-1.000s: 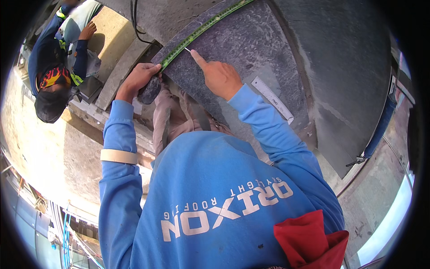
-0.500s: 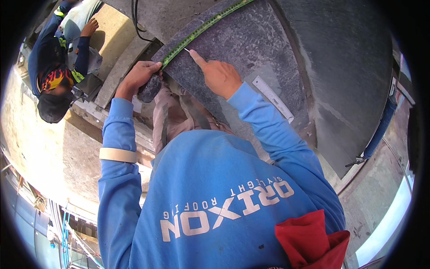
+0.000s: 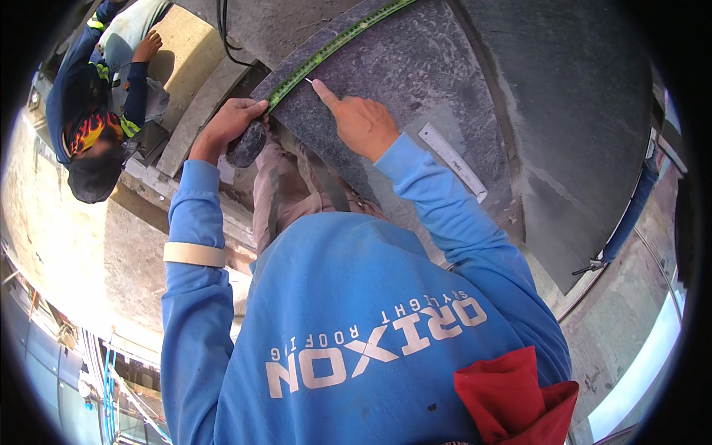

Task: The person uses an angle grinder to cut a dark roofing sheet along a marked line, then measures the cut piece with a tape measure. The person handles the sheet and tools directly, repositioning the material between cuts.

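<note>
A green tape measure point(image 3: 326, 50) lies stretched in a curve across a dark grey, scuffed sheet point(image 3: 415, 67). My left hand point(image 3: 233, 122) pinches its near end at the sheet's left corner. My right hand point(image 3: 363, 124) rests on the sheet just right of the tape, index finger stretched toward it. A thin white-tipped stick point(image 3: 308, 80) pokes out at that fingertip, close to the tape's edge; the rest of it is hidden under the hand. To the right of my right wrist, a short white ruler point(image 3: 452, 163) lies flat on the sheet.
Another person point(image 3: 96, 104) in dark clothing and a black cap sits at the upper left. A black cable point(image 3: 226, 37) hangs near the sheet's far left. On the right stands a large dark panel point(image 3: 571, 133). A red cloth point(image 3: 512, 393) hangs at my side.
My hands, the tape measure and the ruler stay almost exactly in place. The other person's head has shifted slightly to the right.
</note>
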Available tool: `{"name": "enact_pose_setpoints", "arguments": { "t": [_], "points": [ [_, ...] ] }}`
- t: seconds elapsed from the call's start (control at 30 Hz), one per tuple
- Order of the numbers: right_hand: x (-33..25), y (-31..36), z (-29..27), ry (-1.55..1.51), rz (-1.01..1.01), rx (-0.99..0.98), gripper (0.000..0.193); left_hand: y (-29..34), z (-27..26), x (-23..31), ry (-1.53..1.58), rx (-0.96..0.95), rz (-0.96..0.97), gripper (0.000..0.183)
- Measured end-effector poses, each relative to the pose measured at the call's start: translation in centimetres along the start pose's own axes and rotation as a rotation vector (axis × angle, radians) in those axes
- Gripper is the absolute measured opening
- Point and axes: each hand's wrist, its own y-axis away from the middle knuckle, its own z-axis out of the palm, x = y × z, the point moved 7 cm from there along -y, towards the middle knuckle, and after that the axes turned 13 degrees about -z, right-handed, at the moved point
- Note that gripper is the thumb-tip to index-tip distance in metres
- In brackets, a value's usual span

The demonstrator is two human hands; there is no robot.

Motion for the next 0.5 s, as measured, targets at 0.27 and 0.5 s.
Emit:
{"name": "enact_pose_setpoints", "arguments": {
  "t": [0.27, 0.5],
  "points": [
    [-0.3, 0.2, -0.4, 0.036, -0.016, 0.008, 0.079, -0.5, 0.1, -0.6, 0.060, -0.046, -0.036, 0.035],
    [0.0, -0.8, -5.5, 0.185, -0.187, 0.072, 0.066, -0.7, 0.1, -0.9, 0.057, -0.026, -0.010, 0.036]
  ]
}}
